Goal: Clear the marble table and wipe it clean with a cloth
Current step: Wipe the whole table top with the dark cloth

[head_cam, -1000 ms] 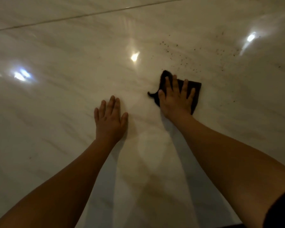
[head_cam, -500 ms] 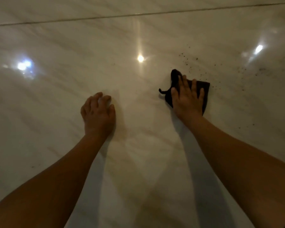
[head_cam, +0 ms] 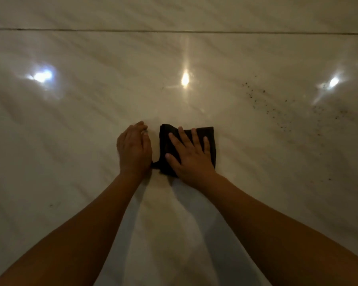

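Right hand (head_cam: 191,154) flat and spread on the dark cloth (head_cam: 210,141), fingers splayed, pressing it to the marble table (head_cam: 70,141) rather than gripping it. Left hand (head_cam: 133,148) just beside the cloth's left edge, fingers curled loosely inward, nothing visibly held; possibly touching the small tail of fabric poking out at its heel, though too dark to tell. Cloth folded into a compact pad near the middle of the table, straight ahead of the body. Nothing else standing on the marble in view, so clearing judged done and wiping under way. Dark crumbs (head_cam: 277,112) scattered well to the right of the cloth, untouched, plus a faint speck or two low on the left. Main risks from here, as a judgement: sweeping leftward and missing that patch altogether; pushing the crumbs ahead of a flat pad and spreading them across clean stone or off the edge instead of gathering them; the pad unfolding or sliding out from under an open palm on such a glossy top; glare from the three light reflections hiding leftover grit; a damp palm print left by the bare left hand.
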